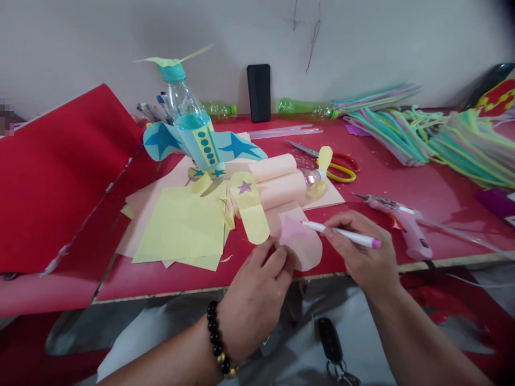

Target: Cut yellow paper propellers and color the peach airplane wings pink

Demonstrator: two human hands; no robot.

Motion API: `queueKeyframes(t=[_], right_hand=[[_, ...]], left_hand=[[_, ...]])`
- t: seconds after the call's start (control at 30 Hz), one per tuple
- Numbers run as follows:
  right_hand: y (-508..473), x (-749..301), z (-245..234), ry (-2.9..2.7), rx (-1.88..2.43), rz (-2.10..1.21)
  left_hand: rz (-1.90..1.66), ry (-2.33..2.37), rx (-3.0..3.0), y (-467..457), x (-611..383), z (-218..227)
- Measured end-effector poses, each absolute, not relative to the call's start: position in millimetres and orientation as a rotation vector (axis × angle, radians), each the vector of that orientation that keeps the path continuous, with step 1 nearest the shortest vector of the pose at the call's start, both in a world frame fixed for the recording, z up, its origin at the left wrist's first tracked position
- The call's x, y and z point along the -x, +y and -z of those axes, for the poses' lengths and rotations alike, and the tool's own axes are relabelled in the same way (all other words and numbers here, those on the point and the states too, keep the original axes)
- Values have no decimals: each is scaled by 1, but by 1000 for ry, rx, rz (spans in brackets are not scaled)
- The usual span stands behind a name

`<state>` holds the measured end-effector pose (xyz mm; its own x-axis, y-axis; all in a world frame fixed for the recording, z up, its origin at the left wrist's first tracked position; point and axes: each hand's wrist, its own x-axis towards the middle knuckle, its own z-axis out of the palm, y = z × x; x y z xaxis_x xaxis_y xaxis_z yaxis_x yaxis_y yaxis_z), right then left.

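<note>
In my right hand (368, 254) is a white marker (350, 236) with a pink end, its tip touching the paper wing of a toy plane. That peach wing (308, 252) has a patch of pink colour on it. With fingers curled, my left hand (261, 292) grips the wing's near left edge. The plane's body (281, 187) is a bottle wrapped in peach paper, lying on its side with a yellow propeller at the cap. At its tail is a yellow strip (253, 212) bearing a purple star. Behind it, a blue bottle plane (199, 139) stands upright.
Yellow paper sheets (181, 225) lie left of the plane. Red-and-yellow scissors (338, 163) rest behind it. A pink glue gun (402, 220) lies near my right hand. A black phone (259, 92) leans on the wall. Bundled coloured straws (398, 134) fill the back right.
</note>
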<state>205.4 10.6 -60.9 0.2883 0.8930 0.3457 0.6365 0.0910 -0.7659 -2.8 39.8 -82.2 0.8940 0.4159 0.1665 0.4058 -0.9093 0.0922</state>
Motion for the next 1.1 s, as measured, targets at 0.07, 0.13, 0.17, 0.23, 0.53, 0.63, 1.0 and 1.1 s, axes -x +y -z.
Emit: queueKeyframes(t=[0.07, 0.13, 0.17, 0.23, 0.53, 0.63, 1.0, 1.1], right_hand=[[19, -201, 59, -1410, 1626, -394], [26, -197, 60, -1407, 1613, -432], [29, -196, 62, -1410, 1609, -449], [33, -194, 66, -1414, 1616, -473], [35, -194, 70, -1446, 1660, -446], [37, -194, 70, -1468, 1662, -440], [37, -193, 72, -1539, 1659, -406], [37, -193, 72, -1538, 1670, -410]], left_hand=[[-301, 652, -2986, 41, 2, 83], [-318, 656, -2966, 41, 1, 82], [-330, 662, -2952, 42, 1, 81], [-350, 665, -2920, 42, 1, 79], [-489, 955, -2808, 53, -4, 75], [-439, 987, -2856, 61, -12, 72], [-346, 938, -3076, 65, -17, 72], [-336, 928, -3093, 65, -17, 73]])
